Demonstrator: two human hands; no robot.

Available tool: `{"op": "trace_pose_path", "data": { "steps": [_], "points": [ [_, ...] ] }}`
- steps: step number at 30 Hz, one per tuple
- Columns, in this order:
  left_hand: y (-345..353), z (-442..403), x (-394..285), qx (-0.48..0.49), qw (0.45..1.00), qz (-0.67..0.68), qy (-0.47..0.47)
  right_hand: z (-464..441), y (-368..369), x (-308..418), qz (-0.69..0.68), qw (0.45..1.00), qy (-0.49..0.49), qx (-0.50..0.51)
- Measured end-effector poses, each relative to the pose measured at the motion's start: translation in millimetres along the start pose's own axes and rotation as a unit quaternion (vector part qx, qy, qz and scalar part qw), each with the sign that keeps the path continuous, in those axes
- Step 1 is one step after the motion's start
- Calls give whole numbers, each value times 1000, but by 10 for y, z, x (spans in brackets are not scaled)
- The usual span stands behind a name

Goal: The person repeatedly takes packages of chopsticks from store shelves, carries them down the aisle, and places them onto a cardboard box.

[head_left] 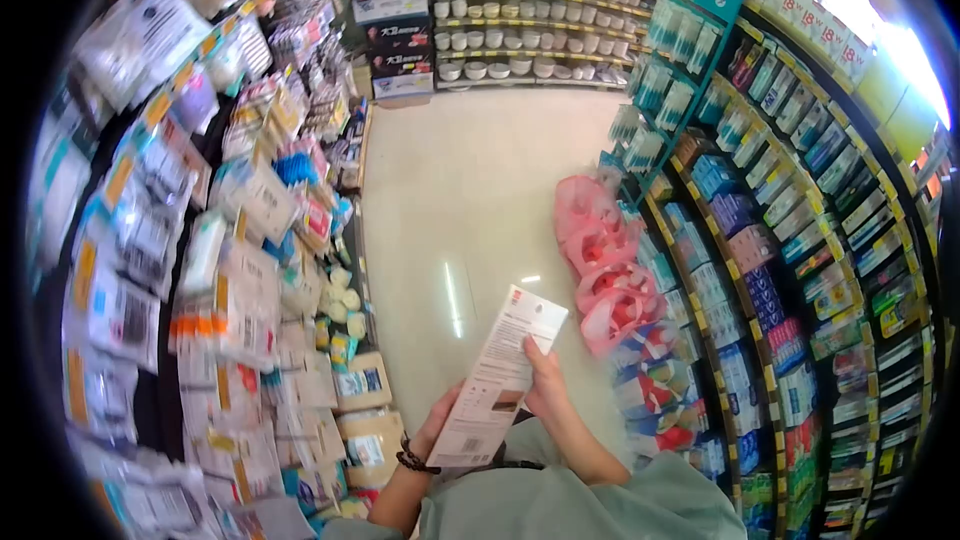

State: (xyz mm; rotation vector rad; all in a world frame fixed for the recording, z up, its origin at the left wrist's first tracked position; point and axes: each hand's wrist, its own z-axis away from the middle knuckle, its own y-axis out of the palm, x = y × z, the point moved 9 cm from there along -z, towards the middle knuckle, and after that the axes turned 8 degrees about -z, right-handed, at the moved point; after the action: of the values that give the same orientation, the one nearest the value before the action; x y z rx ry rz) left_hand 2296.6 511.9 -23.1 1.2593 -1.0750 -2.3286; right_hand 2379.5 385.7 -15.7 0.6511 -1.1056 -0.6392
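In front of my body I hold a long, flat white package (490,380), tilted with its upper end toward the right. Printed text, a small brown picture and a barcode show on its face, and a hang hole is near the top. My left hand (437,422) grips its lower left edge, fingers mostly hidden behind it. A dark beaded bracelet (408,455) is around that wrist. My right hand (545,375) is closed on the right edge, its thumb on the printed face. What the package contains is not visible.
Shelves of bagged goods (240,290) line the left. Boxed goods fill the right shelves (760,270), with a teal display rack (670,70) at their far end. Pink bags (600,260) stand on the floor (450,190) beside them. Bowl shelves (540,10) and stacked cartons (400,35) stand ahead.
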Motion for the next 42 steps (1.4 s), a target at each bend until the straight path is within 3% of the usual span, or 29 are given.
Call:
{"op": "trace_pose_path", "data": {
  "steps": [10,13,17,18,21,22,29,33,37,38,40,42],
  "points": [
    [-580,-2061,-1445,15,997,-59,-49,-2425,78,319,-101,994,-27,-34],
    [-797,-2554,-2027,-38,995,-17,-90,-3302,379,516,-85,993,-43,-74],
    [-1181,-3205,-2978,-84,994,-69,-32,-4592,912,557,-124,992,23,0],
    [-1488,-3364,-3054,-134,989,-34,-44,-4874,1044,526,-150,988,45,4],
    [-1715,-3774,-3677,-22,991,121,47,-5554,1376,519,-132,989,61,-27],
    [-1877,-3868,-3802,-84,986,137,31,-5809,1486,550,-114,991,53,-41],
    [-3148,-4999,-4716,-65,979,175,84,-7531,1969,415,-104,992,56,-32],
    [-3381,-5645,-5558,82,954,284,49,-8634,2344,352,-58,997,57,-15],
    [-3893,-6361,-6573,2,965,234,117,-9681,3021,397,-78,993,85,-9],
    [-3814,-6541,-6891,48,950,295,85,-9992,3182,415,-87,992,87,-5],
    [-3839,-6907,-7522,79,951,283,101,-10533,3575,569,-65,996,61,29],
    [-3928,-7164,-8006,55,956,278,81,-11010,3758,561,-49,997,63,19]
  ]
}}
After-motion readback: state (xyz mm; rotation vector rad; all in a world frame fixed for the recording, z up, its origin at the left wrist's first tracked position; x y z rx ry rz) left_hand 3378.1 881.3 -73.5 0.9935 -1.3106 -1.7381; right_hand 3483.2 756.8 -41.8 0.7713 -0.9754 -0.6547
